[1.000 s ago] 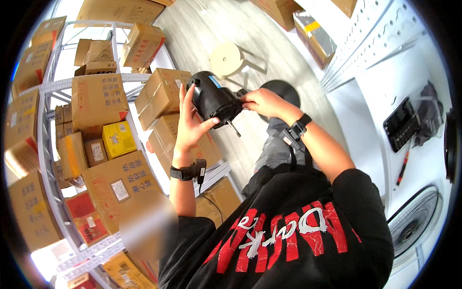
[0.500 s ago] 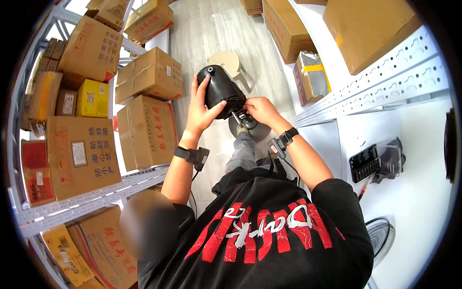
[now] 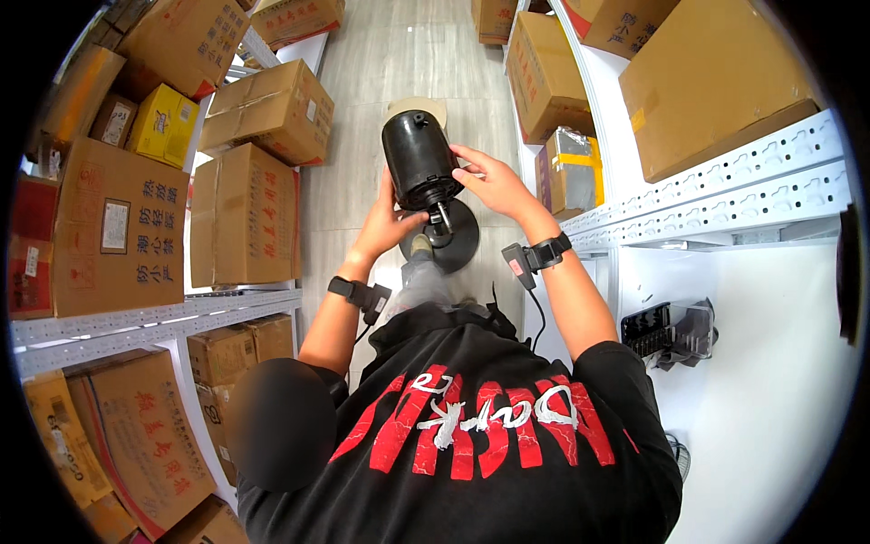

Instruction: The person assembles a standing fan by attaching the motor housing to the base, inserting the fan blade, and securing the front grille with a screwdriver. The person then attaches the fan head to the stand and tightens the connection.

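A black cylinder point(image 3: 418, 150) with a ribbed collar and a short metal rod at its near end, perhaps a motor, is held up in front of me. A small round fitting sits near its far end. My left hand point(image 3: 388, 225) grips it from the lower left, with the thumb by the collar and the other fingers partly hidden behind the body. On the right side, my right hand point(image 3: 494, 184) rests its fingers and thumb against the cylinder near the collar. Below it is a black round disc point(image 3: 462, 240), partly covered by the cylinder and my leg.
Shelves with cardboard boxes point(image 3: 249, 218) line the left side. More boxes point(image 3: 548, 77) stand on the right racks, next to a perforated white beam point(image 3: 716, 186). A black keypad device point(image 3: 645, 331) lies on a white surface at right. A beige round-topped object point(image 3: 435, 107) stands behind the cylinder.
My left hand has slid down from the cylinder's upper side to near its collar. My right hand has moved from the rod end up to its right side. The cylinder has turned slightly.
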`<state>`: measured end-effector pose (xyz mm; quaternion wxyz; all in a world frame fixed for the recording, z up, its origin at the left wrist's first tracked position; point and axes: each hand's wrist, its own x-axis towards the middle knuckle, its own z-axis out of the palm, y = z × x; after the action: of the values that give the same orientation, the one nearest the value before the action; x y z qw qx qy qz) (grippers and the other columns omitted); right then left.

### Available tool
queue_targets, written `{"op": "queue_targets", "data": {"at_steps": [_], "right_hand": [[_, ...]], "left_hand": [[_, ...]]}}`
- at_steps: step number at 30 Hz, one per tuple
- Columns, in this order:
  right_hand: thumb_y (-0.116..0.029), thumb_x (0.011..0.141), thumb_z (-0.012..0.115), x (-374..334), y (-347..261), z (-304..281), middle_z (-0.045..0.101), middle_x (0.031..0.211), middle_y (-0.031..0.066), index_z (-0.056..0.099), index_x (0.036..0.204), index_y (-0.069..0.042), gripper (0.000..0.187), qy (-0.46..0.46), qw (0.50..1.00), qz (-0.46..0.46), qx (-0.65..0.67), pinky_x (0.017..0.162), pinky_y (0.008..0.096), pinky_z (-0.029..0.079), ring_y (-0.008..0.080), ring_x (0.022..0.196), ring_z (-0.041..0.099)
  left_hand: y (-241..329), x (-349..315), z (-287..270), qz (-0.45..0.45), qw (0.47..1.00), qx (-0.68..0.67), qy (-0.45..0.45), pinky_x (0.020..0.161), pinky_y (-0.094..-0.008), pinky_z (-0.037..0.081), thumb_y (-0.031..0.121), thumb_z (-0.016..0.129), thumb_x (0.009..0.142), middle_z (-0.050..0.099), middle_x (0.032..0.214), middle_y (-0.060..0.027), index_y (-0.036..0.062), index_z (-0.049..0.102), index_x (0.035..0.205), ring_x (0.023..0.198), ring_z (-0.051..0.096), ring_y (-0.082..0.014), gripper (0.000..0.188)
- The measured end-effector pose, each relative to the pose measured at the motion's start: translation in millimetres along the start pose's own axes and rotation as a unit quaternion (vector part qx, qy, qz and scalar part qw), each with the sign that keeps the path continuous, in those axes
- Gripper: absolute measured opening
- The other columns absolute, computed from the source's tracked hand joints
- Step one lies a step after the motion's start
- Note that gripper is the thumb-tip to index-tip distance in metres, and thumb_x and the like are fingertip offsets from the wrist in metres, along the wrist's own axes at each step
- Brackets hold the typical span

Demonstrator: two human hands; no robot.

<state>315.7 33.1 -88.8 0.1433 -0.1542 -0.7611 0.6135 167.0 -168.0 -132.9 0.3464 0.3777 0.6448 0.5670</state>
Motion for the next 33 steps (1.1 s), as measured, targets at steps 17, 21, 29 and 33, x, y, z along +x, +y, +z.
{"op": "queue_targets", "data": {"at_steps": [17, 21, 29, 33], "right_hand": [[-0.027, 0.093, 0.067, -9.9, -9.5, 13.1, 0.067, 0.119, 0.0194, 0.051, 0.144, -0.009, 0.056, 0.052, 0.978, -0.002, -0.200, 0.085, 0.0333, 0.053, 0.0223, 0.095, 0.068], [-0.026, 0.097, 0.062, 1.5, 4.8, 5.6, 0.065, 0.126, 0.0173, 0.048, 0.147, -0.015, 0.053, 0.028, 0.973, -0.034, -0.226, 0.088, 0.0339, 0.051, 0.0241, 0.097, 0.068], [-0.022, 0.095, 0.064, -7.8, -9.6, 4.5, 0.060, 0.137, 0.0120, 0.040, 0.151, -0.017, 0.061, 0.022, 0.987, 0.017, -0.161, 0.091, 0.0342, 0.051, 0.0209, 0.096, 0.067], [-0.022, 0.092, 0.067, -1.4, -7.8, -0.8, 0.062, 0.134, 0.0154, 0.043, 0.150, -0.015, 0.062, -0.029, 0.990, 0.022, -0.133, 0.090, 0.0342, 0.052, 0.0239, 0.102, 0.066]], "left_hand": [[-3.5, 20.2, -17.8, 0.048, 0.967, 0.249, 0.009, 0.097, -0.0415, 0.051, 0.010, 0.079, 0.078, 0.065, 0.122, -0.0242, 0.0033, 0.020, 0.155, 0.116, 0.063, -0.0352, 0.097], [1.8, 10.4, -7.3, 0.038, 0.964, 0.257, 0.052, 0.096, -0.0416, 0.051, 0.012, 0.082, 0.077, 0.065, 0.120, -0.0236, 0.0014, 0.024, 0.152, 0.116, 0.063, -0.0355, 0.095], [35.5, 15.6, -37.6, 0.117, 0.960, 0.252, 0.033, 0.121, -0.0438, 0.022, 0.039, 0.096, 0.055, 0.019, 0.160, -0.0258, 0.0046, 0.010, 0.157, 0.150, 0.019, -0.0349, 0.138], [61.6, 41.0, -51.8, 0.157, 0.932, 0.320, -0.064, 0.122, -0.0472, 0.019, 0.038, 0.096, 0.054, 0.012, 0.162, -0.0260, 0.0114, 0.010, 0.159, 0.151, 0.010, -0.0381, 0.139]]}}
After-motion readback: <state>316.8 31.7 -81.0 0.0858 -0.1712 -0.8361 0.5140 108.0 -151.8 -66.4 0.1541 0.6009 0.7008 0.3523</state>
